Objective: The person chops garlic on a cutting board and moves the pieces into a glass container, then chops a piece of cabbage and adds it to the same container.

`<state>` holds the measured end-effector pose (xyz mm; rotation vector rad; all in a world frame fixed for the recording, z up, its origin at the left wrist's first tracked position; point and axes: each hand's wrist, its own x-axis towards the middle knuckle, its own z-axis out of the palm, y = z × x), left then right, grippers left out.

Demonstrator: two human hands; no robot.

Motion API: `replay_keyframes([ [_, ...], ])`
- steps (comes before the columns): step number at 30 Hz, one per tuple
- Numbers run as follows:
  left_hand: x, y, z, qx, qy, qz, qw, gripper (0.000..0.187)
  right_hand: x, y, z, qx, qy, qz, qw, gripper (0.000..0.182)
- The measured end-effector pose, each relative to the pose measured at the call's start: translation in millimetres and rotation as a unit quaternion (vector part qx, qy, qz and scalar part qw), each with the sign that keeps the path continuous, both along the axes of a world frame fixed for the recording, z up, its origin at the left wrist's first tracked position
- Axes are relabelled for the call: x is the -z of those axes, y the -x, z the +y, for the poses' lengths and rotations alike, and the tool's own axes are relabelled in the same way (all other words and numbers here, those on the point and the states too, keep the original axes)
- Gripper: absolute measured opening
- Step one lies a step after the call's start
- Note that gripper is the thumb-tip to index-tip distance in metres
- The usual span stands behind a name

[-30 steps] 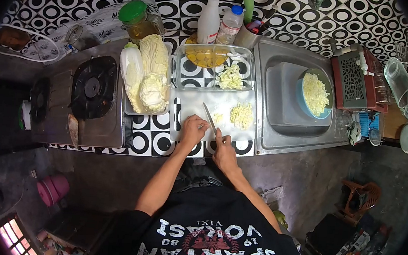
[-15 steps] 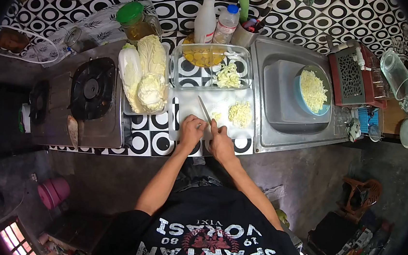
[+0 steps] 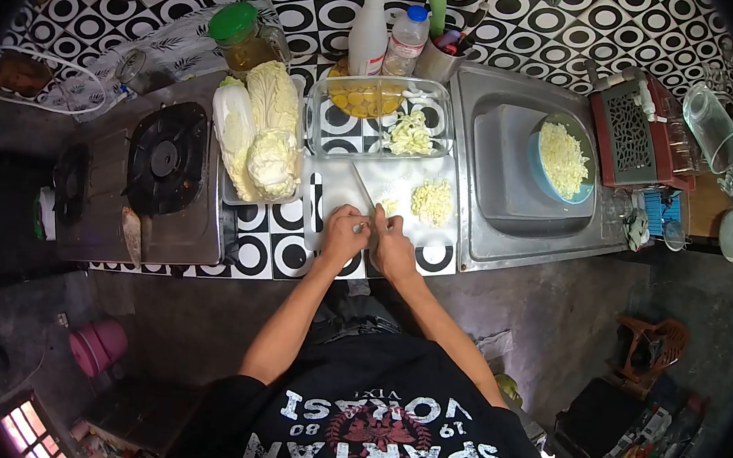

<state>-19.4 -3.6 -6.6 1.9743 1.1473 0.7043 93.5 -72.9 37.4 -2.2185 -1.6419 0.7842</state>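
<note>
My right hand (image 3: 392, 244) is closed on the handle of a knife (image 3: 362, 183), whose blade points up and left over the white cutting board (image 3: 327, 182). Close beside it, my left hand (image 3: 345, 234) has its fingers pressed together near the board's front; what they hold is too small to make out. A few pale pieces lie by the blade, and a pile of chopped pale vegetable (image 3: 432, 202) sits on the board's right part. Behind the board, a glass dish (image 3: 316, 129) holds larger cut pieces on its right side.
Whole cabbages (image 3: 261, 133) lie in a tray left of the board, beside the stove (image 3: 107, 206). A blue bowl of chopped vegetable (image 3: 562, 163) stands in the sink (image 3: 491, 253) at right. Bottles (image 3: 368, 37) stand behind the dish.
The knife and my right hand have shifted slightly left, and the blade's tip is a little farther up. My left hand stays in nearly the same place.
</note>
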Motion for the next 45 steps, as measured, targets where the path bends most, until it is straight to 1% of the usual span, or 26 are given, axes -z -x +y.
replay_keyframes([
  [2,5,2,1,0.002,0.0,0.003,1.0,0.016,-3,-1,5,-0.002,-0.001,0.001,1.0,0.067],
  [4,5,2,1,0.004,-0.003,-0.005,1.0,0.016,-12,-2,7,-0.005,0.039,0.002,0.999,0.066],
  [5,5,2,1,0.003,-0.002,-0.005,1.0,0.016,-17,-2,5,-0.006,0.04,0.001,0.999,0.066],
  [7,0,-1,1,0.002,0.006,-0.016,1.0,0.016,-28,-3,-5,-0.007,0.076,0.001,0.997,0.07],
  [11,-6,-3,3,-0.001,0.005,0.002,1.0,0.016,-38,-2,-31,0.011,0.093,0.011,0.996,0.075],
  [13,-6,-2,3,0.006,0.03,-0.003,1.0,0.017,-38,-1,-39,0.009,0.1,0.019,0.995,0.076],
  [17,-6,-3,3,0.014,0.023,0.003,1.0,0.017,-12,1,-40,0.008,0.064,0.011,0.998,0.074],
  [22,-5,-2,2,0.015,0.006,-0.007,1.0,0.017,-6,1,-7,0.003,0.019,-0.007,1.0,0.07],
  [26,0,-2,3,-0.006,-0.005,-0.003,1.0,0.014,-7,0,3,0.013,0.03,0.008,0.999,0.071],
  [28,2,-4,2,-0.035,0.036,0.006,0.999,0.012,-14,-1,-4,0.01,0.047,0.008,0.999,0.072],
  [29,4,-5,1,-0.036,0.037,0.006,0.999,0.012,-18,-1,-10,0.009,0.049,0.008,0.999,0.072],
  [31,7,-4,1,-0.044,0.037,-0.004,0.998,0.011,-26,0,-26,0.013,0.064,0.026,0.998,0.08],
  [32,9,-4,1,-0.046,0.038,-0.004,0.998,0.011,-26,0,-33,0.011,0.065,0.026,0.998,0.08],
  [34,8,-4,2,-0.037,0.022,-0.002,0.999,0.009,-24,1,-45,0.009,0.075,0.038,0.996,0.086],
  [39,3,-4,2,-0.027,0.025,-0.001,0.999,0.009,-8,5,-40,0.011,0.04,0.01,0.999,0.081],
  [41,5,-3,1,-0.026,0.03,-0.002,0.999,0.01,-3,4,-27,-0.002,0.033,-0.004,0.999,0.075],
  [43,4,-2,2,-0.008,-0.031,0.012,0.999,0.013,-4,5,-10,0.009,0.031,0.004,0.999,0.074],
  [45,5,0,3,-0.002,-0.032,0.013,0.999,0.015,-7,7,3,0.022,0.027,0.008,0.999,0.072],
])
